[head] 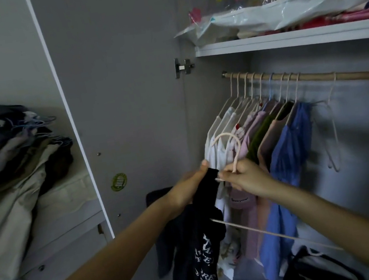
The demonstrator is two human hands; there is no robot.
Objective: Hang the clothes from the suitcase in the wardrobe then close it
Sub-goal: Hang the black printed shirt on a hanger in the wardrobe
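Observation:
A black T-shirt (196, 254) with white print hangs in front of the open wardrobe. My left hand (190, 188) grips its top edge, thumb up. My right hand (245, 177) holds the neck of a pale pink hanger (228, 143), whose hook curves up above both hands and whose arm slants down to the right. Behind the hands, several garments hang on pink hangers from the wooden rail (313, 77): white, pink, green and blue (285, 160). One bare hanger (332, 126) hangs further right on the rail. The suitcase is out of view.
The wardrobe door (124, 101) stands open on the left. A pile of clothes with hangers (13, 167) lies on a surface at far left. Plastic bags and soft toys (289, 2) fill the shelf above the rail. A dark bag (320, 268) sits on the wardrobe floor.

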